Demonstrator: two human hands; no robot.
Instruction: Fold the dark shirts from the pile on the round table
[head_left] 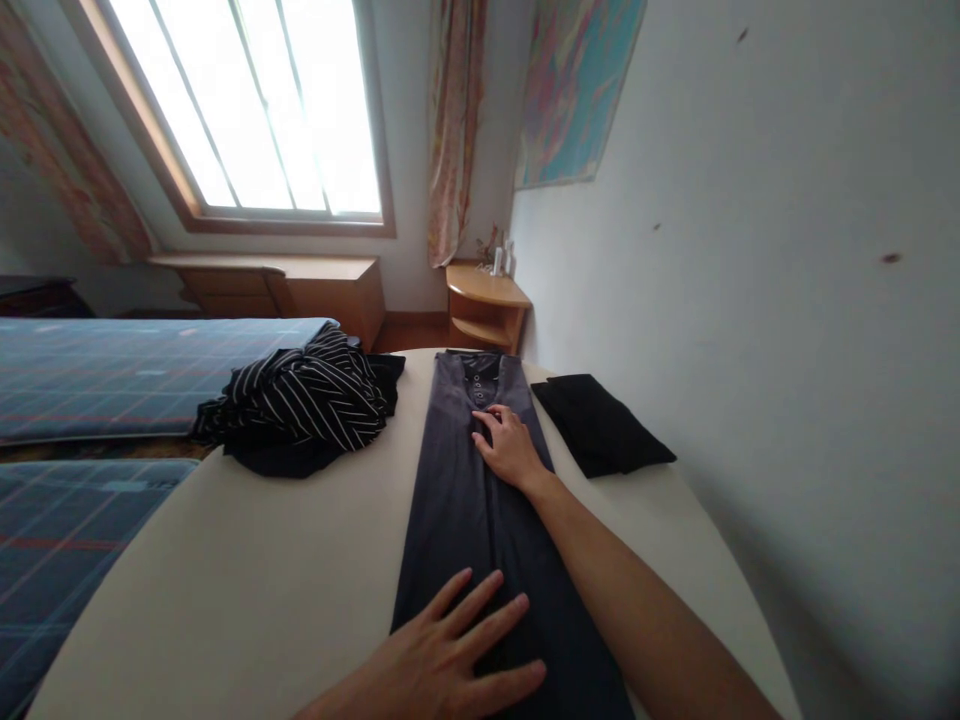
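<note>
A long dark grey garment (465,500) with buttons at its far end lies folded lengthwise down the middle of a cream table (247,590). My right hand (508,445) lies flat on its upper part, fingers stretched toward the buttons. Near the front edge, my left hand (442,655) rests spread and open on the lower part of the same garment. Neither hand grips anything.
A crumpled black-and-white striped garment (300,400) lies on dark cloth at the table's left. A folded black cloth (600,425) sits at the right by the white wall. Plaid-covered beds (112,370) stand left; wooden furniture (484,305) and a window are beyond.
</note>
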